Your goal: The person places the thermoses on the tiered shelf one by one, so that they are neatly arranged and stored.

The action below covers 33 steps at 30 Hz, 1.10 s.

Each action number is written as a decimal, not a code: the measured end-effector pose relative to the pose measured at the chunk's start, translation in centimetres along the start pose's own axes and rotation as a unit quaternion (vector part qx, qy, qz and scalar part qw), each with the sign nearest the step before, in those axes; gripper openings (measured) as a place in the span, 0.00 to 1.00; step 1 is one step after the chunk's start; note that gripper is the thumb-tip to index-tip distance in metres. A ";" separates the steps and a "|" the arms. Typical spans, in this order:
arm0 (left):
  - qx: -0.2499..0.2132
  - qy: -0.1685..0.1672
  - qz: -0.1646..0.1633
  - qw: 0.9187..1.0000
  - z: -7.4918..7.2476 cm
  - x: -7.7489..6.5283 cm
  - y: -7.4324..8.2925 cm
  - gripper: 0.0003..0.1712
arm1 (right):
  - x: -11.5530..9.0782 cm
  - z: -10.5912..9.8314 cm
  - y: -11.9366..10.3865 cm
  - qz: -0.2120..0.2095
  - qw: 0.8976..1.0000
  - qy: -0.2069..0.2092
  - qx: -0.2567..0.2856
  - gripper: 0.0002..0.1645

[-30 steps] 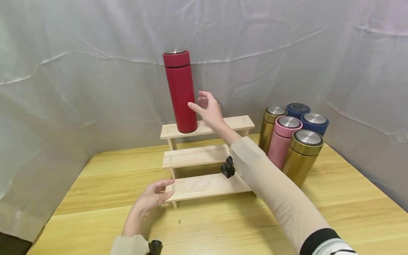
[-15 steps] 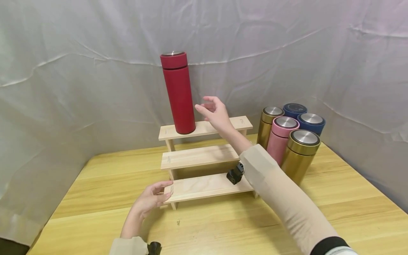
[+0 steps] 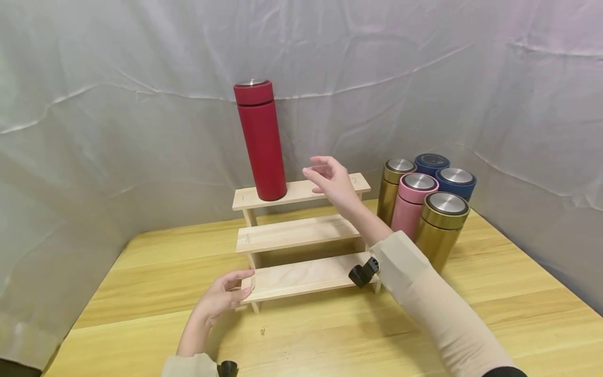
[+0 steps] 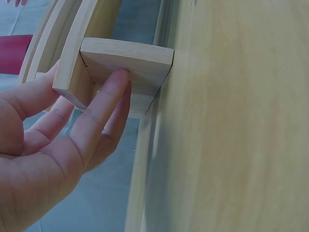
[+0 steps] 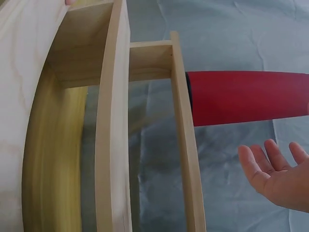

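Observation:
A tall red thermos [image 3: 261,141] stands upright on the top board of a three-step wooden shelf [image 3: 297,233], toward its left end. My left hand [image 3: 220,297] grips the left end of the lowest board. In the left wrist view the thumb lies against that board and the fingers [image 4: 104,99] reach to the leg under it. My right hand [image 3: 332,180] is in the air to the right of the red thermos, fingers loosely bent and holding nothing. A gap shows between hand and red thermos [image 5: 246,96] in the right wrist view.
To the right of the shelf stand a pink thermos [image 3: 411,207], two gold thermoses [image 3: 438,238] and two blue thermoses [image 3: 457,183], close together on the wooden table [image 3: 155,293]. A grey cloth [image 3: 165,141] hangs behind and along the sides.
My right hand has moved right and down, away from the red thermos, which stays standing on the top board. My left hand keeps its hold on the lowest board.

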<state>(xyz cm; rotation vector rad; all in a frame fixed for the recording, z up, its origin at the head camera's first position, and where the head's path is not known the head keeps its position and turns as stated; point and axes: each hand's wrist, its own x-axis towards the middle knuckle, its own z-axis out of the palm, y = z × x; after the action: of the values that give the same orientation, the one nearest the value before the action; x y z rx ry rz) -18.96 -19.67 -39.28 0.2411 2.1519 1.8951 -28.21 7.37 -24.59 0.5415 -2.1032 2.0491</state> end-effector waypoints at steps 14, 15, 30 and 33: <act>-0.004 -0.001 0.003 1.000 0.0 0.0 -0.1 0.28 | -3.2 -0.9 -0.3 -0.017 0.999 -0.031 -0.012 0.22; -0.004 -0.002 0.003 1.000 0.0 0.0 -0.1 0.28 | -3.4 -1.0 -0.3 -0.019 0.999 -0.032 -0.015 0.22; 0.002 0.006 -0.005 1.000 0.2 0.1 -0.1 0.28 | -6.8 -2.9 1.0 -0.019 1.000 -0.017 -0.002 0.20; 0.002 0.006 -0.004 1.000 0.2 0.1 -0.2 0.28 | -7.4 -3.3 1.0 -0.019 1.000 -0.015 -0.003 0.19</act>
<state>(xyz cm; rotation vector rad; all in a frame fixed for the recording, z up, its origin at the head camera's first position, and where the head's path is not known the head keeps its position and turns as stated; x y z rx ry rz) -19.03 -19.45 -39.51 0.2234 2.1600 1.8936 -22.19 11.76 -28.01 0.6098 -2.0997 2.0258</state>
